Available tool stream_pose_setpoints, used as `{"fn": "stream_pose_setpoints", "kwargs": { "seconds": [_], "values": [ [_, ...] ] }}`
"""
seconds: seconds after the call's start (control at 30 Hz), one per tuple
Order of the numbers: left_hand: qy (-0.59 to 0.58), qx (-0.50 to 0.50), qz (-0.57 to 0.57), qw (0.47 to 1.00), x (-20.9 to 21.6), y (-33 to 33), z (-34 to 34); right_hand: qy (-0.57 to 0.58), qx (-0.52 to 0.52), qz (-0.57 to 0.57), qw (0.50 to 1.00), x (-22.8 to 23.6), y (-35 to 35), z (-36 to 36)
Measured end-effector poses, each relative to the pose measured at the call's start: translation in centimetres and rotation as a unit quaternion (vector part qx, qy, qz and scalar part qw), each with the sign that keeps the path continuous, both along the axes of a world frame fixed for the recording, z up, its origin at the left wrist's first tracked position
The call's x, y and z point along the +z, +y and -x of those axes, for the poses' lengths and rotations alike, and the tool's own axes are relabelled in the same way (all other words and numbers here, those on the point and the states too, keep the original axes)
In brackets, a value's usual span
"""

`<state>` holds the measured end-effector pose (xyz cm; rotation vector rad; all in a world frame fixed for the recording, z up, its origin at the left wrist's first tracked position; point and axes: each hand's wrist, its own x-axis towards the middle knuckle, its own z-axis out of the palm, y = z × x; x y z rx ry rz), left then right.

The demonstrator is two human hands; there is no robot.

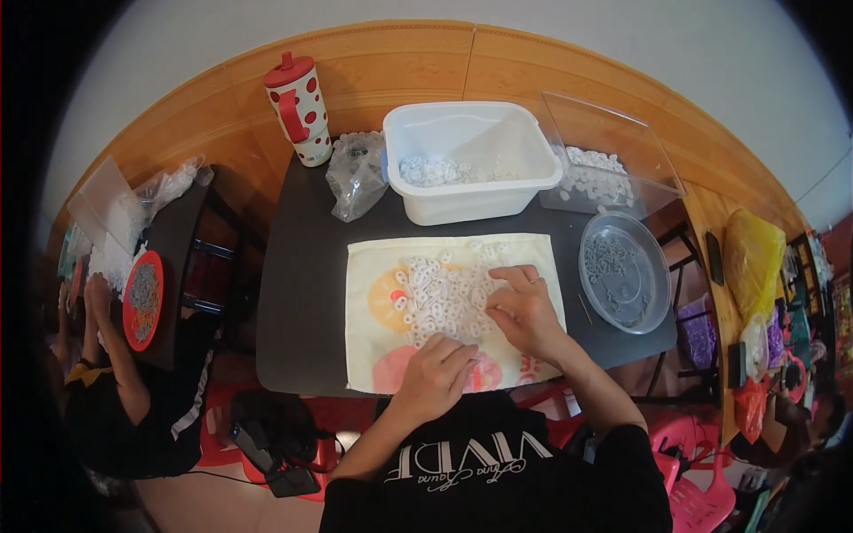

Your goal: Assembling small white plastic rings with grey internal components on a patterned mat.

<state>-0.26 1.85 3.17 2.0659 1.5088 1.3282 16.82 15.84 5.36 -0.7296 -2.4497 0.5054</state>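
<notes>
Small white plastic pieces [435,298], ring-like or looped, lie in a loose heap on a cream towel [360,266] with printed coloured patterns. My left hand [435,377] rests at the heap's near edge, its fingers curled together; whatever they pinch is too small to make out. Just right of the heap is my right hand [526,313], thumb and forefinger close together at the pieces, the other fingers bent. A ring circles one of its fingers. Anything between those fingertips is hidden or too small to name.
Behind the towel stands a white tub [471,202] with white pieces inside. To its right is a clear box [613,133]; nearer, a round clear tub [657,302] holds grey pieces. A spotted tumbler [311,107] and plastic bag [355,182] stand left. Another person's hands [93,298] work far left.
</notes>
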Motion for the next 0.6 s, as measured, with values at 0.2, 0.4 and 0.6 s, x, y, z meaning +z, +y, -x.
{"fn": "stream_pose_setpoints", "kwargs": {
  "seconds": [0.2,0.4,0.6],
  "values": [
    [-0.001,0.005,0.001,1.0,-0.1,0.0,0.0,-0.017,-0.012,-0.056,0.998,0.7,0.0,1.0],
    [-0.004,0.008,-0.003,1.0,-0.1,-0.1,-0.2,-0.139,0.029,-0.119,0.983,0.4,1.0,1.6],
    [-0.009,-0.015,-0.001,1.0,-0.1,-0.1,-0.1,0.092,0.019,-0.022,0.995,0.9,0.2,0.1]
  ]
}}
